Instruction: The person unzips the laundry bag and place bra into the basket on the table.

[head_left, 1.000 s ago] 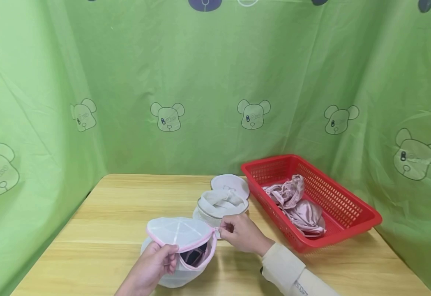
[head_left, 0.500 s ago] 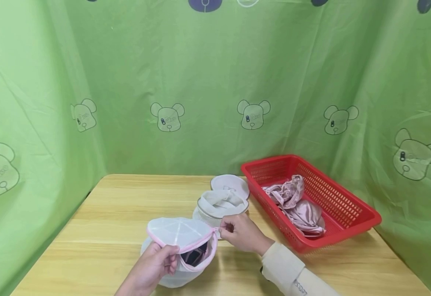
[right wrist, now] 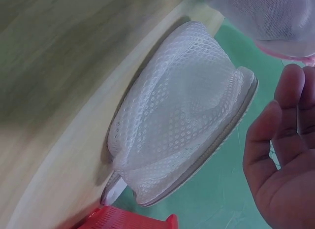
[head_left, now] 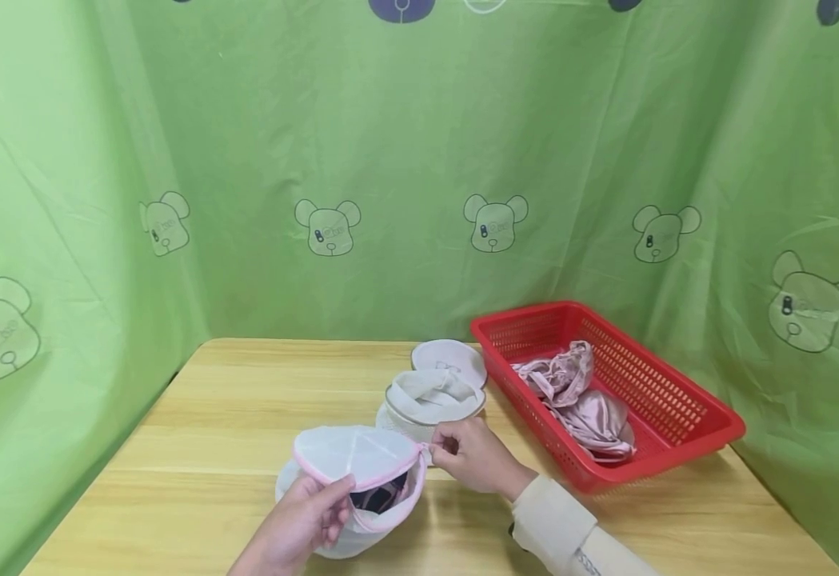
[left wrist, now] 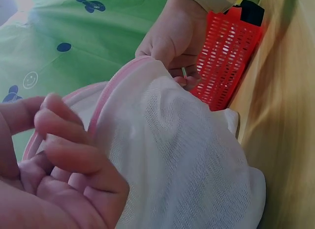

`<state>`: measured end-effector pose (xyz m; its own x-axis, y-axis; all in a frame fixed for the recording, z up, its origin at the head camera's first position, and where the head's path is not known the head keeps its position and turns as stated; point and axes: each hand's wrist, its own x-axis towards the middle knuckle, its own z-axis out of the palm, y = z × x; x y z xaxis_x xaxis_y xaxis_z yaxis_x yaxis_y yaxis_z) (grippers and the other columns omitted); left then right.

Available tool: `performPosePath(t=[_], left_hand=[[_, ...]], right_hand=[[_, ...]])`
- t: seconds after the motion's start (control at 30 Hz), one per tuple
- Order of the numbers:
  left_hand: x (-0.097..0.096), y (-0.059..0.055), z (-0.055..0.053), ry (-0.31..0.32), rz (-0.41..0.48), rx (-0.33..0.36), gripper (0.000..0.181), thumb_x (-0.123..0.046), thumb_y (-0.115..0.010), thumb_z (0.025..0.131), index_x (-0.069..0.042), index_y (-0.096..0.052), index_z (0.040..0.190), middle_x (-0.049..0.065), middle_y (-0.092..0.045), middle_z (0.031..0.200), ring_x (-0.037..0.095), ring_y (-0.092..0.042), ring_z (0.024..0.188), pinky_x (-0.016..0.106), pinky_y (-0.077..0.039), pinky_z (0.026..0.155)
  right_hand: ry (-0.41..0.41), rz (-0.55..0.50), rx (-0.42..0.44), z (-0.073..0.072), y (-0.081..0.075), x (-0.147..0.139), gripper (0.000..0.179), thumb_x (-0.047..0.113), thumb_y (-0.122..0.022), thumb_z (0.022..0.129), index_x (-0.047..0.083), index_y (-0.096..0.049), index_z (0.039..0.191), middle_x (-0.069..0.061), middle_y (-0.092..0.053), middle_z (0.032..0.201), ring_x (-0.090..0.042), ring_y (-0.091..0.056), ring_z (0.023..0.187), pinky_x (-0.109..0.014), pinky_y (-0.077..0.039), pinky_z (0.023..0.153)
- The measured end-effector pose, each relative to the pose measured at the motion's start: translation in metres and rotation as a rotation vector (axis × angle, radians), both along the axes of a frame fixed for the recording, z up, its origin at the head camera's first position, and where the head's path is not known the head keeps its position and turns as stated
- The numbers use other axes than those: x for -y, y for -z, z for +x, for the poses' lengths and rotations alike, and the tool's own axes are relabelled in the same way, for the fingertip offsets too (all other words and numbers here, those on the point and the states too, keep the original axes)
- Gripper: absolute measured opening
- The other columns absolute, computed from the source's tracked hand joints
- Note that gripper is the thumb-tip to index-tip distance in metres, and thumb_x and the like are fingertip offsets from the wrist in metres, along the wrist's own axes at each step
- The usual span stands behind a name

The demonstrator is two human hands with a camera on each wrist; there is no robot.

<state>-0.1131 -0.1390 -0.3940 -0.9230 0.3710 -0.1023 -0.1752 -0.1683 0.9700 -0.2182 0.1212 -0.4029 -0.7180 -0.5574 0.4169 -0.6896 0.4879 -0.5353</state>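
A white mesh laundry bag [head_left: 353,450] with pink zip trim stands at the front of the table, its lid partly raised. Something dark with pale lines [head_left: 377,498] shows inside through the gap. My left hand [head_left: 302,516] pinches the lid's pink edge between thumb and fingers. At the zip's right end, my right hand [head_left: 475,456] pinches the small zip pull, mostly hidden by the fingers. The left wrist view has the bag's mesh side [left wrist: 182,155] up close, with the right hand [left wrist: 172,39] beyond it.
Just behind stands a second white mesh bag [head_left: 408,428] with a grey-brown zip rim, its round lid [head_left: 449,360] folded back. To the right, a red plastic basket [head_left: 642,384] holds crumpled pink satiny cloth [head_left: 599,420]. A green curtain [head_left: 405,296] hangs around the table [head_left: 196,448].
My left hand and the lid edge have shifted slightly right, and the opening looks a little narrower. The right hand stays at the zip pull, nearly unmoved.
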Motion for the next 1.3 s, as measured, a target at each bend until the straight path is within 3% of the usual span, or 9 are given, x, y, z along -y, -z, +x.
performPosePath(t=[0.07, 0.17, 0.3, 0.47, 0.57, 0.7, 0.87, 1.07, 1.3], left_hand=[[0.000, 0.001, 0.001, 0.038, -0.042, -0.015, 0.021, -0.022, -0.049, 0.102, -0.013, -0.055, 0.084, -0.005, -0.054, 0.071, 0.004, -0.043, 0.054, 0.017, -0.036, 0.050], [-0.001, 0.001, 0.003, 0.114, -0.110, -0.065, 0.033, -0.022, -0.049, 0.102, 0.001, -0.056, 0.080, -0.003, -0.058, 0.074, 0.005, -0.042, 0.052, 0.017, -0.034, 0.048], [-0.006, 0.003, 0.005, 0.248, -0.157, -0.123, 0.040, -0.020, -0.051, 0.101, 0.018, -0.056, 0.091, 0.000, -0.063, 0.077, 0.004, -0.042, 0.051, 0.016, -0.033, 0.046], [-0.013, 0.007, 0.005, 0.382, -0.195, -0.197, 0.037, -0.021, -0.053, 0.100, 0.014, -0.063, 0.093, -0.005, -0.054, 0.065, 0.000, -0.037, 0.049, 0.015, -0.028, 0.044], [-0.016, 0.007, 0.005, 0.407, -0.216, -0.223, 0.036, -0.024, -0.055, 0.099, 0.010, -0.066, 0.096, -0.005, -0.055, 0.067, 0.000, -0.046, 0.059, 0.016, -0.039, 0.052], [-0.020, 0.007, 0.007, 0.434, -0.218, -0.204, 0.037, -0.027, -0.058, 0.098, 0.009, -0.068, 0.098, -0.002, -0.068, 0.083, 0.003, -0.058, 0.073, 0.018, -0.049, 0.067], [-0.025, 0.009, 0.010, 0.394, -0.265, -0.137, 0.032, -0.024, -0.057, 0.099, 0.005, -0.065, 0.109, 0.006, -0.070, 0.097, 0.011, -0.062, 0.084, 0.024, -0.052, 0.076], [-0.025, 0.004, 0.010, 0.270, -0.269, -0.059, 0.031, -0.020, -0.056, 0.099, 0.003, -0.059, 0.119, 0.011, -0.068, 0.108, 0.011, -0.049, 0.066, 0.020, -0.042, 0.059], [-0.022, 0.003, 0.008, 0.167, -0.238, -0.040, 0.036, -0.027, -0.055, 0.100, 0.003, -0.056, 0.119, 0.010, -0.066, 0.112, 0.010, -0.054, 0.060, 0.018, -0.041, 0.052]], right_hand=[[0.004, -0.002, -0.010, 0.000, 0.001, 0.000, 0.021, 0.006, -0.064, 0.078, 0.020, -0.057, 0.065, 0.017, -0.044, 0.057, 0.002, -0.040, 0.054, -0.019, -0.038, 0.048], [0.007, -0.005, -0.022, 0.000, 0.001, 0.000, 0.021, 0.006, -0.064, 0.078, 0.021, -0.056, 0.064, 0.018, -0.043, 0.057, 0.002, -0.040, 0.053, -0.018, -0.037, 0.047], [0.002, -0.015, -0.029, 0.000, 0.001, 0.000, 0.022, 0.006, -0.065, 0.077, 0.021, -0.056, 0.064, 0.018, -0.043, 0.057, 0.003, -0.039, 0.053, -0.018, -0.036, 0.046], [-0.010, -0.031, -0.040, 0.002, -0.001, 0.001, 0.022, 0.006, -0.065, 0.077, 0.020, -0.057, 0.063, 0.018, -0.044, 0.057, 0.003, -0.040, 0.053, -0.018, -0.037, 0.046], [-0.006, -0.034, -0.046, 0.003, -0.002, 0.002, 0.022, 0.006, -0.065, 0.077, 0.021, -0.057, 0.063, 0.018, -0.044, 0.056, 0.003, -0.040, 0.052, -0.018, -0.037, 0.046], [-0.005, -0.039, -0.056, 0.005, -0.003, 0.003, 0.023, 0.006, -0.065, 0.077, 0.021, -0.056, 0.062, 0.018, -0.044, 0.056, 0.003, -0.040, 0.052, -0.018, -0.037, 0.046], [-0.023, -0.059, -0.066, 0.009, -0.007, 0.005, 0.023, 0.005, -0.065, 0.075, 0.021, -0.056, 0.062, 0.018, -0.044, 0.056, 0.003, -0.040, 0.053, -0.017, -0.037, 0.047], [-0.049, -0.072, -0.086, 0.012, -0.009, 0.006, 0.023, 0.002, -0.064, 0.073, 0.021, -0.056, 0.062, 0.018, -0.045, 0.057, 0.003, -0.041, 0.054, -0.016, -0.038, 0.047], [-0.077, -0.080, -0.085, 0.016, -0.011, 0.007, 0.024, 0.000, -0.063, 0.072, 0.021, -0.057, 0.063, 0.018, -0.045, 0.058, 0.003, -0.042, 0.054, -0.017, -0.039, 0.047]])
